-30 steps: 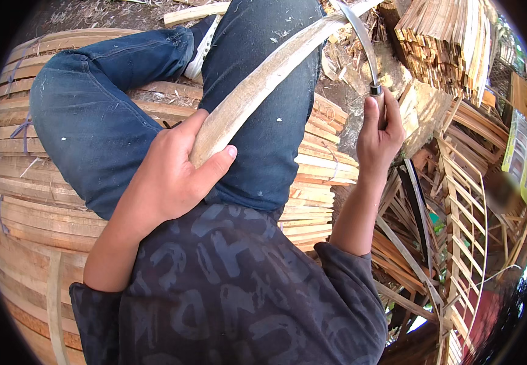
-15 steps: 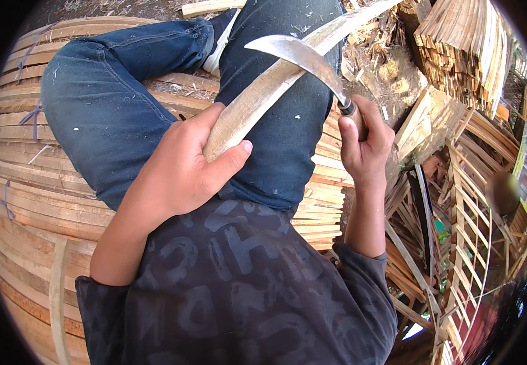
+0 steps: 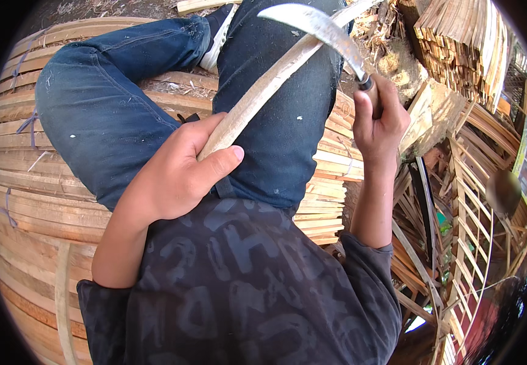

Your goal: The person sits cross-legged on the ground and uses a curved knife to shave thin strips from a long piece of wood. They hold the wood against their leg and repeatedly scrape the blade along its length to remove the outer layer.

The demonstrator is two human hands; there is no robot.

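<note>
The curved knife (image 3: 321, 30) has swung down from its upright hold of a second ago, so its blade now lies across the upper part of the bamboo strip (image 3: 263, 91), which suggests a shaving stroke is starting. The right hand (image 3: 378, 118) is clenched round the knife handle, and the left hand (image 3: 175, 173) wraps its fingers (image 3: 214, 164) about the strip's near end, over the lap. The strip's far end runs out of the top edge, and I cannot tell whether the edge bites the wood.
</note>
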